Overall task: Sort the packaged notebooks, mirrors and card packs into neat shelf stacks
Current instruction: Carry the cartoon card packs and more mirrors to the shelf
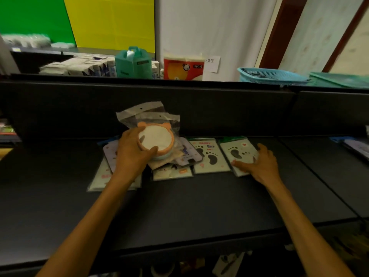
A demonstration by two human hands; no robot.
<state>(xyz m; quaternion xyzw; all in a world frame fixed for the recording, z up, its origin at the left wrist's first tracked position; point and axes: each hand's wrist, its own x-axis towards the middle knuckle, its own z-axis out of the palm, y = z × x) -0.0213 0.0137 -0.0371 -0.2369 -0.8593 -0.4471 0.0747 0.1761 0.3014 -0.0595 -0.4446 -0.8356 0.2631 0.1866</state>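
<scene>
Dark shelf (179, 206), lower frame. Left hand (132, 154), centre-left: grip curled round a stack of round orange-rimmed mirrors (156, 139) in clear bags, above a loose pile of packaged notebooks (173, 170). Right hand (259, 162), centre-right: fingers spread, pressing on a footprint-cover notebook (237, 154); a second footprint notebook (209, 156) just left. Upper right: blue basket (273, 76).
</scene>
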